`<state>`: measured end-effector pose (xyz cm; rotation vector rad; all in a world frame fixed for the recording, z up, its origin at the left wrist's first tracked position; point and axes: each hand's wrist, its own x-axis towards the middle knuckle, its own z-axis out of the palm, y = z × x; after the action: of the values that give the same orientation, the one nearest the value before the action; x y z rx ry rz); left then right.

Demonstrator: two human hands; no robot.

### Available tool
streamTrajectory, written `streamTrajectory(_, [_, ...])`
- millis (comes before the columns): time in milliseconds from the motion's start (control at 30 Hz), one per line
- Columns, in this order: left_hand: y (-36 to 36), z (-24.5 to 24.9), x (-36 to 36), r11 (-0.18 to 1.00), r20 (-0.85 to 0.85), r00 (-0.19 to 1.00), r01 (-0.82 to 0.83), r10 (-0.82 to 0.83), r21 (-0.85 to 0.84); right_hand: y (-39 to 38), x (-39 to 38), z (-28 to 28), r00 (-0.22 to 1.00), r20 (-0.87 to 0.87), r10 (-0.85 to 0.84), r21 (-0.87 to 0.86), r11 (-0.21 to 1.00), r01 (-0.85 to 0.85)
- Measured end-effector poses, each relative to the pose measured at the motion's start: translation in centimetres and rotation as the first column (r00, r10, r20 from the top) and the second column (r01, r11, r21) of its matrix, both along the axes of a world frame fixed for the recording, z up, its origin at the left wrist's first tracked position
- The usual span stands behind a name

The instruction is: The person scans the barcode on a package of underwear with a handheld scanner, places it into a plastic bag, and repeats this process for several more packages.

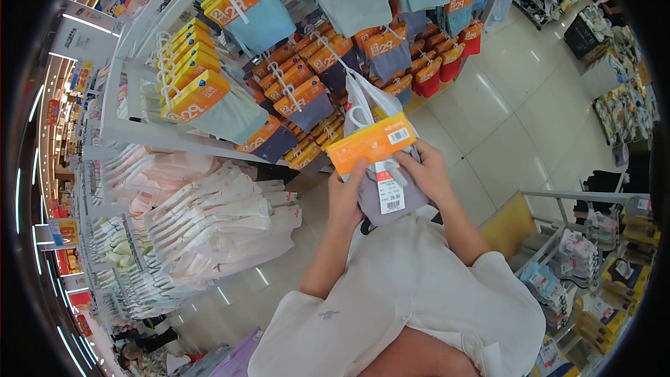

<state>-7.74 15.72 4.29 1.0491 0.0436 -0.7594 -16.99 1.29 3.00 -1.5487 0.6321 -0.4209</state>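
Note:
Between my two hands is a grey-purple garment pack [394, 209] with an orange card header [370, 141] and a white hook at its top. A white price tag [389, 187] with a red band hangs over its front. My left hand [347, 192] grips the pack's left edge, thumb on the orange card. On the right side, my right hand [426, 171] pinches the pack near the tag. Just behind the pack, a white plastic bag [373, 94] hangs close to the rack hooks.
A rack ahead holds orange-headed packs [199, 98] on white hooks. Pale garments [216, 220] hang at the left. At the lower right stands a metal shelf [579, 195] with folded packs. Tiled floor [488, 112] shows right of the rack. A person [132, 352] is partly visible at the lower left.

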Motion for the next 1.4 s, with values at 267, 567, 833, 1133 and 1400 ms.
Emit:
streamTrajectory(267, [0.4, -0.8, 1.5, 0.984, -0.07, 0.99, -0.13, 0.122, -0.125, -4.6, -5.4, -15.0, 0.898, -0.417, -0.139, -0.291, 0.957, 0.013])
streamTrajectory(567, [0.4, -1.3, 2.6, 0.964, -0.147, 0.973, -0.201, 0.176, -0.176, -2.1, -17.9, -29.4, 0.51, -0.812, 0.283, 0.495, 0.798, 0.345])
streamTrajectory(833, [-0.3, -1.7, 2.9, 0.955, -0.156, 0.968, -0.223, 0.195, -0.193, -6.2, -15.2, -29.4, 0.778, -0.583, -0.234, 0.313, 0.819, 0.481])
streamTrajectory(1133, [-1.1, -2.6, 2.9, 0.96, -0.184, 0.973, -0.18, 0.141, -0.215, -6.3, -6.0, -3.0, 0.899, -0.362, 0.248, 0.332, 0.935, -0.124])
streamTrajectory(1400, [-0.9, -2.6, 2.9, 0.957, -0.132, 0.975, -0.204, 0.179, -0.205, -0.7, -4.4, -1.2, 0.913, -0.169, 0.372, 0.227, 0.916, -0.331])
